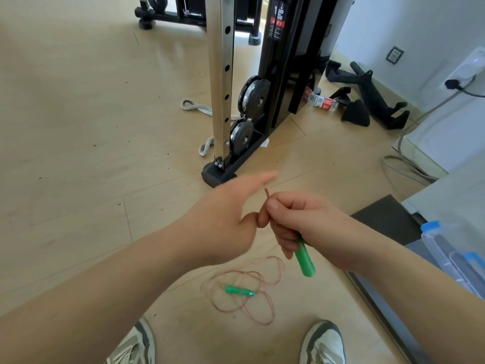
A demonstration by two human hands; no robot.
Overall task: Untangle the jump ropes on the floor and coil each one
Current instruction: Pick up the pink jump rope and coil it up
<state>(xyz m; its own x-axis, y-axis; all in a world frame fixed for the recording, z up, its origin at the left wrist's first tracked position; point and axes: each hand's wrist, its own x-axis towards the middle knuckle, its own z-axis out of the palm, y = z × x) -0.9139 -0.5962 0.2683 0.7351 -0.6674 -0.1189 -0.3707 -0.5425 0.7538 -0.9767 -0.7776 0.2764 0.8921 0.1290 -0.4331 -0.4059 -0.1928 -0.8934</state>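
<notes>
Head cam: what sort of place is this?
Most likely a home gym or small fitness room. A cable machine with a perforated steel upright and pulley wheels stands on the wood floor, black grip attachments lie by the wall, and a green-handled jump rope lies in loose loops.

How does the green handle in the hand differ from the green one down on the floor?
The held handle is gripped by the right hand, its top hidden by fingers, hanging tilted downward; the floor handle lies flat and fully visible among loose cord loops. Both are green and similar in shape.
</notes>
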